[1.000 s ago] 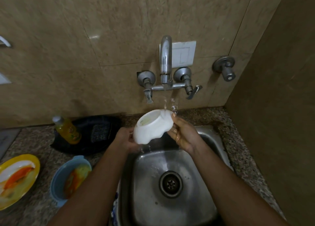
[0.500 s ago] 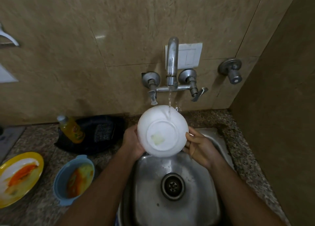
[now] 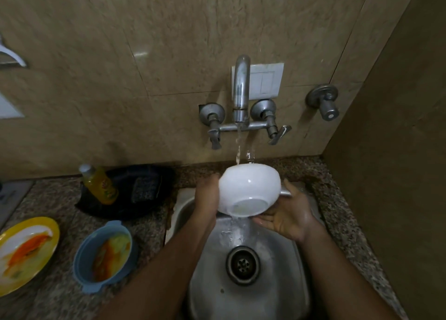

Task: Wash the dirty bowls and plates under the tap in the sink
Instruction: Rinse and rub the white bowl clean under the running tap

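Under tap [image 3: 240, 88], white bowl [image 3: 249, 189], no legible writing

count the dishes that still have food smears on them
2. The yellow plate lies at the counter's left edge, and the blue bowl sits on the counter between it and the sink. More could be out of view.

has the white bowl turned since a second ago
Yes. The white bowl has turned under the tap: its opening faced left before, and now its base tilts down toward the sink drain.
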A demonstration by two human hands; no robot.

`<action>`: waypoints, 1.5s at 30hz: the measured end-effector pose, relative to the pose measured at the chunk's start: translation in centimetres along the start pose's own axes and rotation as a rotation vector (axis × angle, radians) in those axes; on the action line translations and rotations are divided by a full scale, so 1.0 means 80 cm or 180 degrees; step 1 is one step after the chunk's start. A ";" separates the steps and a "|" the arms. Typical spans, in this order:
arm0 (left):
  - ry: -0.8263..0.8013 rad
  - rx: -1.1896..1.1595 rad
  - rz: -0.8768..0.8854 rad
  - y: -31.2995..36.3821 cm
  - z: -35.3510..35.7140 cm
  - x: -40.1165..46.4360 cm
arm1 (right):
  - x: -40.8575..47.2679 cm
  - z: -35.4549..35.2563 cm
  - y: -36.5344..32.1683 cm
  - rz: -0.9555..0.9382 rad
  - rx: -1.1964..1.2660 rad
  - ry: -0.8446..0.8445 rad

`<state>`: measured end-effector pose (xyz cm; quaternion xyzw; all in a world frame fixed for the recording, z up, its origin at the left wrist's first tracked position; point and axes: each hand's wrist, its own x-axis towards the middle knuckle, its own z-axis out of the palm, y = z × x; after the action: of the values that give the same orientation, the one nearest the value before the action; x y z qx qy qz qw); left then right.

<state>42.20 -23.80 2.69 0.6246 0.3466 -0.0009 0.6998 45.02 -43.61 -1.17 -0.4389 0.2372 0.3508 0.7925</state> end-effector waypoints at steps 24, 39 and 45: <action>-0.0967 0.1132 -0.0653 -0.008 -0.043 0.007 | 0.012 -0.003 0.021 -0.0635 -0.0813 0.0260; -0.1081 0.1874 0.0133 0.033 -0.065 0.023 | 0.007 0.042 0.005 -0.1375 -0.1485 0.0428; -0.0872 0.1473 0.0441 0.020 -0.022 0.013 | -0.026 0.048 -0.052 -0.2338 -0.1495 0.0616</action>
<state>42.80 -21.46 3.65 0.7841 0.1958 -0.1168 0.5772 47.12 -42.55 4.41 -0.6929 0.0526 0.0477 0.7175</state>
